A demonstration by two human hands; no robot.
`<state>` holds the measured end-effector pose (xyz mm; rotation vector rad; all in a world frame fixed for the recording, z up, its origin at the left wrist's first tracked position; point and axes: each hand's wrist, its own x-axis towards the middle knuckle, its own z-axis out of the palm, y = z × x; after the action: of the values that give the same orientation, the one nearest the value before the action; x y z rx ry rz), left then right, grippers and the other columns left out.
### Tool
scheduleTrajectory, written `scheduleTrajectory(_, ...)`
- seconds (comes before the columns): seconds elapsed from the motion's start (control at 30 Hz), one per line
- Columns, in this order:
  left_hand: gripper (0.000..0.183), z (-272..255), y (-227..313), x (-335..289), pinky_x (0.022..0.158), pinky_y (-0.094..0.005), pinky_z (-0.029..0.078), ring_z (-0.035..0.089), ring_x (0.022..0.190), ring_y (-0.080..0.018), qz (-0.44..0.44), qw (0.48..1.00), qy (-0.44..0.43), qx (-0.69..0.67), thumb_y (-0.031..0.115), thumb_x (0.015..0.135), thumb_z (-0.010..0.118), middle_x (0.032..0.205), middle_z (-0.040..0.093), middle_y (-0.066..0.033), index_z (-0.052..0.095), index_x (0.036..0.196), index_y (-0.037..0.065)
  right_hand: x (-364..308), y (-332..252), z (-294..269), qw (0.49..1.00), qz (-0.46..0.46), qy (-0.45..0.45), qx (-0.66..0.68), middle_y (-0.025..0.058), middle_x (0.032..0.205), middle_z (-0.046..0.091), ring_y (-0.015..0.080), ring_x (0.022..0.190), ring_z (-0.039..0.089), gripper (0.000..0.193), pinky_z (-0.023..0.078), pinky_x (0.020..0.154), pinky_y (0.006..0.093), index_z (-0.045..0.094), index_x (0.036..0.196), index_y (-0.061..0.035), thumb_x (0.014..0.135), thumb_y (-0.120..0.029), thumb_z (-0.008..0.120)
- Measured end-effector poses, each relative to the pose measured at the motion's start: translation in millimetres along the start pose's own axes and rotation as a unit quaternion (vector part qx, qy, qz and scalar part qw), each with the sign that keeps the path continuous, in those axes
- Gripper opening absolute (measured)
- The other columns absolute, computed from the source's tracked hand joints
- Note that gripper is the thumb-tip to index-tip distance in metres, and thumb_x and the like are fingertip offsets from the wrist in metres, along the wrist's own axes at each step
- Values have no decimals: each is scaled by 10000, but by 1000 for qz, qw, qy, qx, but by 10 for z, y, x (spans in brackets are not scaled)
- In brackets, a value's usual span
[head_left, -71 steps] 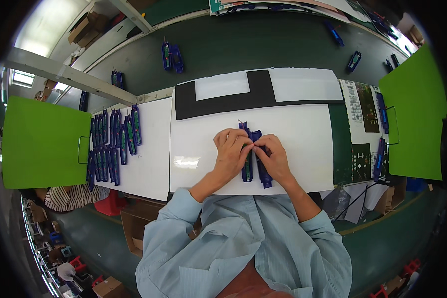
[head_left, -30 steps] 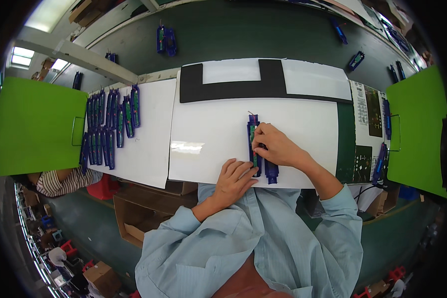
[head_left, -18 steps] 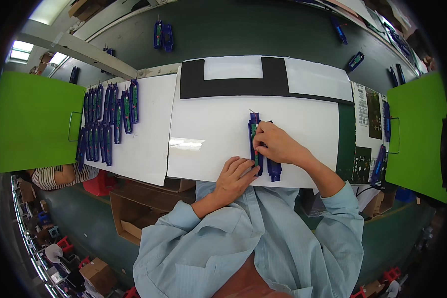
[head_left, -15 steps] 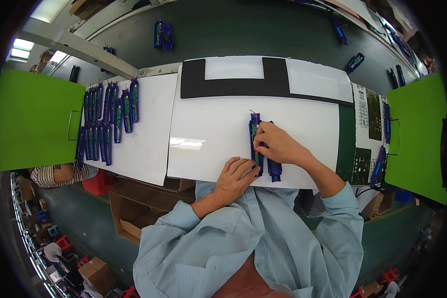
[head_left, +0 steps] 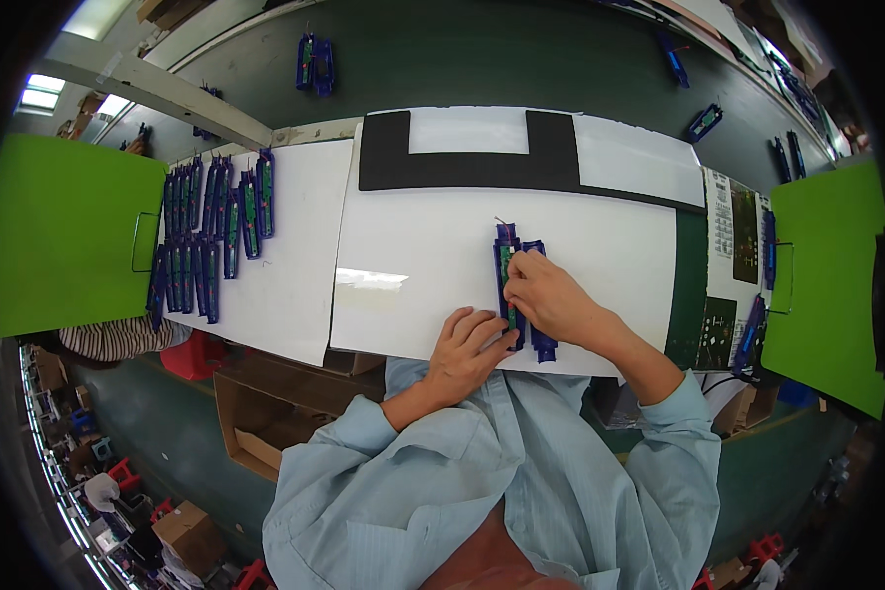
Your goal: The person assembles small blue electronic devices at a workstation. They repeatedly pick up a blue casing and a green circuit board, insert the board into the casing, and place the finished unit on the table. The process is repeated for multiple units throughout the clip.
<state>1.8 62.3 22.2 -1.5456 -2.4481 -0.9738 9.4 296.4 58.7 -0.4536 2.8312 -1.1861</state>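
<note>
A long blue plastic housing with a green circuit board (head_left: 505,258) in it lies lengthwise on the white work surface before me, thin wires at its far end. My left hand (head_left: 469,354) grips the near end of this housing with bent fingers. Over the middle of the board, my right hand (head_left: 553,298) is closed in a pinch; its fingertips hide whatever they hold. Close along the right side lies a second blue plastic piece (head_left: 544,349), partly covered by my right hand.
Several blue housings with green boards (head_left: 213,285) stand in rows at the left. A black U-shaped mat (head_left: 462,175) lies beyond my hands. Green panels (head_left: 74,236) flank both sides. More blue parts (head_left: 315,66) lie on the dark green belt (head_left: 482,59).
My right hand has slid slightly nearer to me along the board. My left hand stays at the near end. At far left, a co-worker's forearm has left its earlier place below the green panel.
</note>
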Motion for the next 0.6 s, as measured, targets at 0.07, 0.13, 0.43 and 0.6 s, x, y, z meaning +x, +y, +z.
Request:
scheduleTrajectory(0.07, 400, -10, 4, -3, 1100, -509, 461, 633, 1199, -242, -4, 1000, -2, 6, 209, 797, 861, 1229, 661, -33, 787, 1187, 161, -32, 19, 1, 1000, -18, 5, 12, 123, 1040, 564, 314, 965, 566, 53, 503, 856, 410, 677, 919, -9, 924, -59, 693)
scheduleTrajectory(0.13, 403, -35, 12, 6, 1110, -516, 449, 631, 1202, -234, -3, 1000, -6, 13, 222, 792, 864, 1229, 662, -29, 789, 1184, 165, -57, 30, 5, 999, -31, 7, 19, 125, 1045, 565, 314, 960, 562, 53, 503, 848, 406, 673, 929, -7, 927, -58, 689)
scheduleTrajectory(0.43, 383, -158, 68, 114, 1118, -515, 450, 605, 1286, -307, -11, 999, -38, -2, 170, 819, 837, 1411, 633, -100, 754, 1190, 122, -185, -66, 4, 993, -41, 105, -34, 128, 1104, 596, 319, 980, 579, 239, 517, 859, 407, 731, 1079, -15, 844, -58, 735)
scheduleTrajectory(0.6, 357, -186, 99, 198, 1086, -481, 487, 593, 1313, -367, -10, 996, -87, -22, 148, 870, 796, 1479, 592, -168, 718, 1208, 64, -545, -276, 27, 974, 155, 158, -43, 210, 1213, 558, 370, 964, 633, 665, 559, 797, 452, 533, 1476, -24, 920, -258, 811)
